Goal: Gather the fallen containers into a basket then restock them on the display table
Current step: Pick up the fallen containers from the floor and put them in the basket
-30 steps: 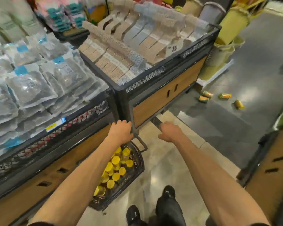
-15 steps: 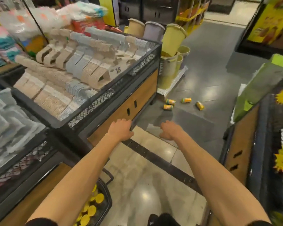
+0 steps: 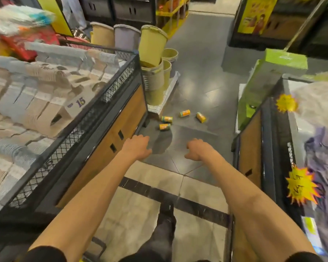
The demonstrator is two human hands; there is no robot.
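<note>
Walked forward: black wire basket (image 3: 99,242) dropped to bottom edge, only handle showing. Left hand (image 3: 137,147) and right hand (image 3: 198,150) mid-frame, fingers (image 3: 143,138) loosely curled, holding nothing, probably freed for pickup. Beyond, four small orange-yellow cylindrical containers (image 3: 185,113) scattered on grey tiled floor (image 3: 197,82), centre, off mesh-rimmed desk (image 3: 129,110) corner.

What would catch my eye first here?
Four orange cans lie scattered on the dark floor ahead, beside stacked bins. The left hand and right hand reach forward, both empty. Yellow starburst tags flash at the right.
</note>
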